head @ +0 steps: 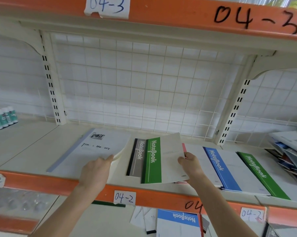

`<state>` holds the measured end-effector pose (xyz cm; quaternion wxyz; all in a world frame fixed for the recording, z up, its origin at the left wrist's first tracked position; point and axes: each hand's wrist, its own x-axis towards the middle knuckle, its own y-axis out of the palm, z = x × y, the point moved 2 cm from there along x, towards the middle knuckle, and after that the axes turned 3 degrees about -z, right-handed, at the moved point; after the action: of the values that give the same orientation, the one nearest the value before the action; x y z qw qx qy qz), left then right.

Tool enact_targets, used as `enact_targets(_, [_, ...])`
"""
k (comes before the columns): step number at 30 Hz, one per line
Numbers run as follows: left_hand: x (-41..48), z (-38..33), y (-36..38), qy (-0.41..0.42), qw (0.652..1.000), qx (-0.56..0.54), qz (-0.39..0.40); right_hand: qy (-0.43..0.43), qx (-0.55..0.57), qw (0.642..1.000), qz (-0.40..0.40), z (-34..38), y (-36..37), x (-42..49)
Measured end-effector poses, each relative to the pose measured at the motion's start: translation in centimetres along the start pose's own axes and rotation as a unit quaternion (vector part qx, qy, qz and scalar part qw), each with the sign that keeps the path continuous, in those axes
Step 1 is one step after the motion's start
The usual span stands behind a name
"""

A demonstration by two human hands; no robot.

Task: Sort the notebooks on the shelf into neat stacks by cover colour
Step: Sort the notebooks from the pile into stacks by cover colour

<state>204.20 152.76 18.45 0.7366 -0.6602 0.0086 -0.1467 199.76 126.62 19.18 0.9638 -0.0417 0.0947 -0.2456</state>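
Two bare forearms are seen rising from the bottom edge toward the middle of the frame. The right hand (192,165) is closed on the lower right corner of a green-striped notebook (152,161), with the thumb laid on its cream cover and the fingers hidden beneath. This notebook is held at the centre of the frame, over the front of the shelf (33,146), and it is laid partly across a grey-striped notebook (137,158) on its left; a pink edge (184,147) is shown just behind its right side.

The left hand (94,170) is closed on the right edge of a pale notebook (93,149) printed with dark lettering, the thumb resting on the cover and the pages bowed below it. That notebook is placed left of centre, just beside the grey-striped one.

To the right of centre a blue-striped notebook (219,166) is laid flat, and a second green-striped notebook (262,173) is set beside it, both angled toward the lower right. At the right edge a loose heap of notebooks (289,147) is leaned at a tilt.

Along the shelf front an orange rail (152,197) is run, with a paper label (124,197) marked 04-2 stuck on it. Behind the notebooks a white wire grid (144,82) is fixed. At the left edge a cluster of glue sticks (3,118) is stood upright. On the shelf below, at the bottom of the frame, a blue-topped notebook (178,223) is laid.
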Motion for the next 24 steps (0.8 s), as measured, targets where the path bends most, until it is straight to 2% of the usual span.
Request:
enact_targets(5, [0.5,2.2,1.1,-0.046,0.999,-0.012,0.016,0.006,-0.001,1.000,0.003,-0.2,-0.1,0.0])
enact_targets(9, [0.9,4.2,1.7,-0.080,0.994,-0.062,0.043,0.007,0.001,1.000,0.005,-0.1,-0.1,-0.1])
enact_targets(14, [0.9,1.8,1.6,-0.032,0.989,-0.136,0.052,0.015,0.031,0.999,-0.001,0.2,-0.4,-0.2])
enact_targets(19, [1.4,-3.3,0.4,0.072,0.980,-0.188,0.004,0.026,0.051,0.997,-0.042,0.4,-2.8,-0.2])
enact_targets(24, [2.0,-7.4,0.5,0.126,0.971,-0.195,0.051,0.042,0.067,0.992,-0.103,0.1,-6.0,-0.4])
